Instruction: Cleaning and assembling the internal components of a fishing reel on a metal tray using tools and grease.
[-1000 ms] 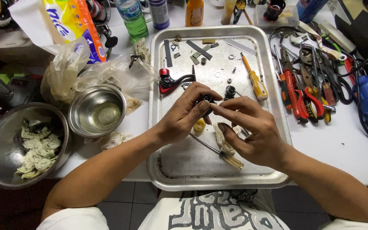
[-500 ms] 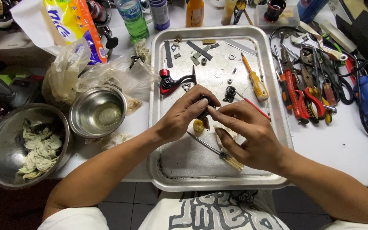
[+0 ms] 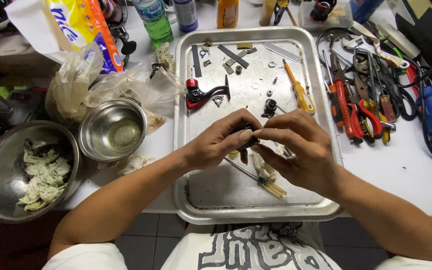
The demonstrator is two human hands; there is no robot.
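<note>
Since a second ago both hands have drawn together over the middle of the metal tray (image 3: 191, 200) — left hand (image 3: 221, 142) and right hand (image 3: 298, 147) fingertips now pinch the small black part (image 3: 248, 142) between them, so it looks mid-fitting

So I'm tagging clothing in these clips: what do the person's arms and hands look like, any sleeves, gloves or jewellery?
Both arms are bare from the short white sleeves down. The left hand and right hand wear no gloves, and no rings, watch or bracelet show. The white shirt has a grey and black print on the front.
</note>
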